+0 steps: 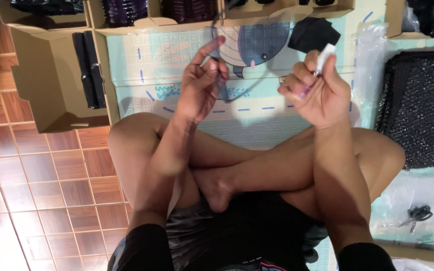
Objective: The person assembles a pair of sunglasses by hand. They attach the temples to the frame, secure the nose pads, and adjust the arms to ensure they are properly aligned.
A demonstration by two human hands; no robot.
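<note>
The left hand (202, 83) pinches a clear sleeve (217, 70); the right hand (315, 93) grips a white strip (325, 54), both over the open play mat (257, 125).

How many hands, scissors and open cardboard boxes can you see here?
Hands: 2, the left hand holding a thin dark cable, the right hand pinching a small white piece
Scissors: 1, black scissors on the mat
Open cardboard boxes in clear view: 1, the open cardboard box at left
Total: 4
</note>
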